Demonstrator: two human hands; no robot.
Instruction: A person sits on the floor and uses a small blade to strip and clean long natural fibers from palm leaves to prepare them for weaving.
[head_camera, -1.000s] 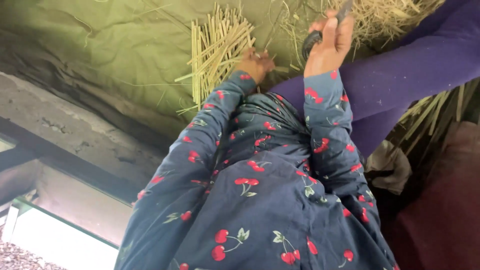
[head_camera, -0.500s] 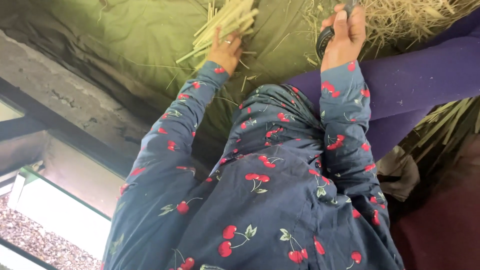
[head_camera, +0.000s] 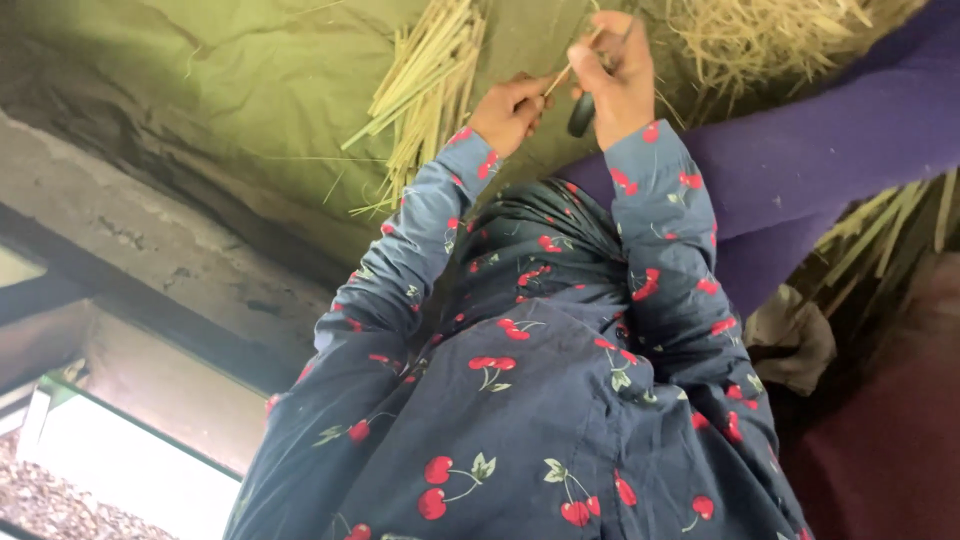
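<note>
The left hand (head_camera: 512, 112) is curled, its fingertips pinching 1 thin straw (head_camera: 563, 75) that runs slantwise up toward the right hand (head_camera: 615, 80). The right hand is closed around a dark-handled tool (head_camera: 583, 115), whose rounded handle end sticks out below the palm; the working end is hidden among the fingers, and the upper end of the straw passes between those fingers too. The 2 hands are close together, nearly touching. Just to the left of the left hand a bundle of pale green-yellow stalks (head_camera: 425, 90) lies fanned out on an olive-green cloth (head_camera: 220, 70). Above and to the right of the right hand sits a loose heap of dry straw (head_camera: 770, 40). Both arms wear dark blue sleeves (head_camera: 420, 250) printed with red cherries, over a purple garment (head_camera: 810, 160).
</note>
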